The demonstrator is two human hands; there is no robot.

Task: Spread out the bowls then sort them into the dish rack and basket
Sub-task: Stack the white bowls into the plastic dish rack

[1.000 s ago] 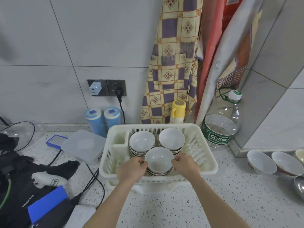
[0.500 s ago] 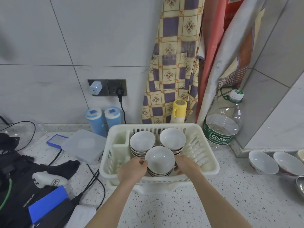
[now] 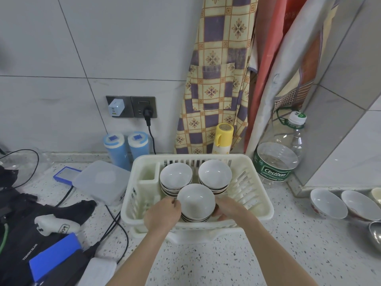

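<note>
A cream plastic dish rack (image 3: pixel 259 195) stands on the speckled counter and holds three stacks of white bowls. Two stacks sit at the back, the left stack (image 3: pixel 175 177) and the right stack (image 3: pixel 214 174). The front stack (image 3: pixel 195 200) is gripped from both sides: my left hand (image 3: pixel 162 215) on its left rim, my right hand (image 3: pixel 228 209) low on its right side. Two more white bowls, one (image 3: pixel 327 204) and another (image 3: pixel 359 206), lie on the counter at the right.
A large water bottle (image 3: pixel 278 159) stands right of the rack, a yellow flask (image 3: pixel 222 137) and two blue canisters (image 3: pixel 125 148) behind it. A clear lidded box (image 3: pixel 102 181), black gear and cables (image 3: pixel 37 223) crowd the left. A metal bowl (image 3: pixel 376 233) sits at the far right edge.
My right hand has slid lower down the front stack's right side. The stack appears slightly raised between both hands.
</note>
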